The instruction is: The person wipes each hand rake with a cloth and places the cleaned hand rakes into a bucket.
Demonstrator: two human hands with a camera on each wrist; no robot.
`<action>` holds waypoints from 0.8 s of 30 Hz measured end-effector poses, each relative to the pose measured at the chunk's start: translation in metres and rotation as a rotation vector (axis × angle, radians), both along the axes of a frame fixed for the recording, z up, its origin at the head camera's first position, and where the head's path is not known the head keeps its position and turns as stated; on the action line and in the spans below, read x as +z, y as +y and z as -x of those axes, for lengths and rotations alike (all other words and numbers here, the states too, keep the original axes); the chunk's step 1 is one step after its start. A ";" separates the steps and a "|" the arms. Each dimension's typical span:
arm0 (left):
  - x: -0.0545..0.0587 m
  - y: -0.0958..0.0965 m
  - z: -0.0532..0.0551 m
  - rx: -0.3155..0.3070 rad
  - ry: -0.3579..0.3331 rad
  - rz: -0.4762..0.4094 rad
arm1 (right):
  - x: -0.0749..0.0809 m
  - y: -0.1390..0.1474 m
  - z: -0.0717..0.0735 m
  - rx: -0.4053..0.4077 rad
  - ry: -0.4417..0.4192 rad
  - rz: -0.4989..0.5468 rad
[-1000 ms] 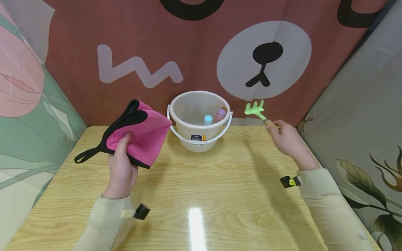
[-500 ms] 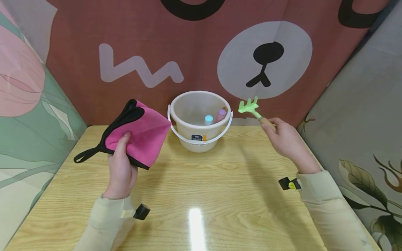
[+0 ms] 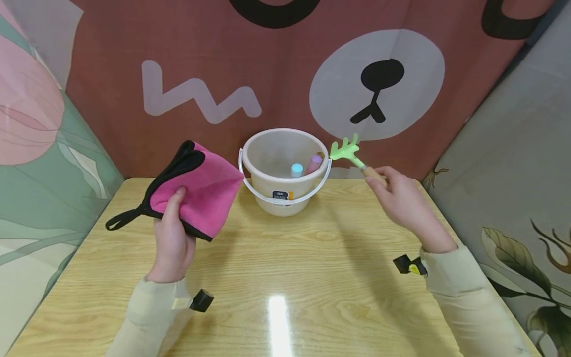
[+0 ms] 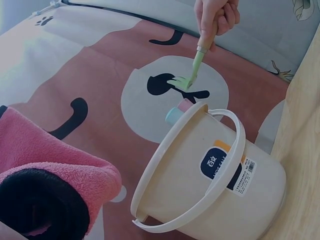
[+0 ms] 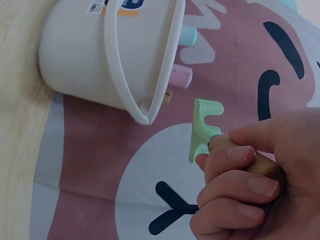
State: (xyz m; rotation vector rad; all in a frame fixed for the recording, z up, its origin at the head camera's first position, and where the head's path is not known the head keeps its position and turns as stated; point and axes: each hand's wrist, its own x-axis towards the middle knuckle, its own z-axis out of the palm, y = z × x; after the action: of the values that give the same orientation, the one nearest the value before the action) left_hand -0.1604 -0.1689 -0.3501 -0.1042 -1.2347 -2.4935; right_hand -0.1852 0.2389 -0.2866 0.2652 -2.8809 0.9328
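Note:
My left hand point(image 3: 173, 243) grips a folded pink cloth point(image 3: 209, 193) with black edging and a black hanging loop, held up to the left of the bucket. In my right hand point(image 3: 403, 201) is a small rake point(image 3: 345, 150) with green tines and a wooden handle; the right wrist view shows the fingers curled round its handle point(image 5: 265, 165). The tines are beside the right rim of a cream bucket point(image 3: 278, 191), whose white handle hangs down in front. Inside it, a light-blue-topped item point(image 3: 296, 170) and a pink-purple one point(image 3: 314, 162) lean toward the right wall.
The bucket stands near the back edge of a wooden table point(image 3: 285, 263). Behind it hangs a brown curtain point(image 3: 285, 74) with a bear print. Patterned cloth walls point(image 3: 513, 163) border the table on both sides.
My right hand has moved left, bringing the rake's tines from well right of the bucket to beside its rim. My left hand and the cloth have stayed nearly still.

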 end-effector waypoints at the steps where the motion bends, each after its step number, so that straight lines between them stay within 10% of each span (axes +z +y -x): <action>1: 0.000 0.000 0.000 -0.001 0.000 0.000 | 0.001 -0.001 -0.001 0.003 0.000 0.004; 24: 0.001 0.004 0.001 -0.006 0.006 0.002 | 0.010 -0.022 -0.017 0.073 0.037 0.002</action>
State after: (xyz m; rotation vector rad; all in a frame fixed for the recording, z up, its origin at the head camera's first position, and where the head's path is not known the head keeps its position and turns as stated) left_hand -0.1612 -0.1647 -0.3487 -0.1157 -1.2357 -2.4950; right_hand -0.1684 0.2172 -0.2764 0.3858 -2.8543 0.9321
